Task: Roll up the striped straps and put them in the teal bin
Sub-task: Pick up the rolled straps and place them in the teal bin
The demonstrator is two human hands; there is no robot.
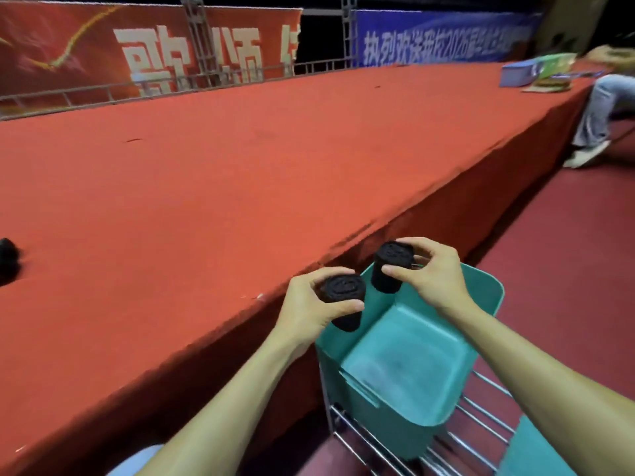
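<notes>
My left hand [311,309] grips a dark rolled-up strap [342,298], held upright over the near left rim of the teal bin [481,293]. A second dark rolled strap [391,267] is pinched by my right hand [431,273] just above the bin's far corner. Each roll stands on end, with its spiral top facing me. The bin sits on a wire metal rack [481,403] beside the red stage, and its inside looks bare.
A long red carpeted stage [206,173] stretches ahead on the left, with its edge next to the bin. A dark bundle [8,259] lies at the stage's far left. Boxes [536,72] rest at the far end, where a seated person's legs [598,111] hang down.
</notes>
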